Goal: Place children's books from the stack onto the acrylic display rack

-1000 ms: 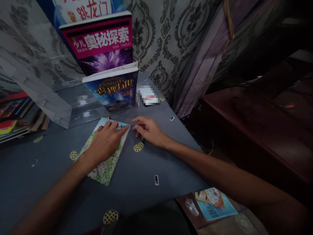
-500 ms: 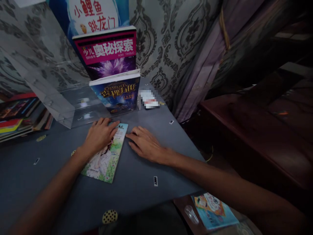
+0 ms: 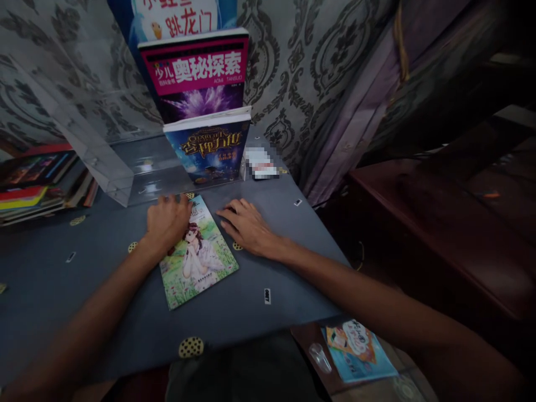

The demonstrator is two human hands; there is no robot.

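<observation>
A thin book [image 3: 205, 257] with a girl on its green and white cover lies flat and slanted on the grey table [image 3: 125, 312]. My left hand [image 3: 168, 218] rests over the book's upper left side, its fingers bent and apart, gripping nothing. To the right of the book, my right hand [image 3: 247, 226] hovers at or touches the table, fingers apart and nothing in them. Beyond both hands, a blue book [image 3: 215, 148], a pink and purple book [image 3: 201, 78] and a taller blue book [image 3: 180, 19] stand in a clear acrylic rack [image 3: 121, 178].
A stack of books [image 3: 42, 178] lies at the left. Behind the rack's right end is a blurred-out card-like item [image 3: 262, 163]. Below the table's right edge are a light blue book [image 3: 360, 352] and a clear plastic piece [image 3: 320, 357]. A dark red surface [image 3: 439, 240] stands at right.
The book under my left hand has turned, its lower end swinging to the right, so more of its cover shows. My right hand is now a little apart from it. The view has shifted slightly.
</observation>
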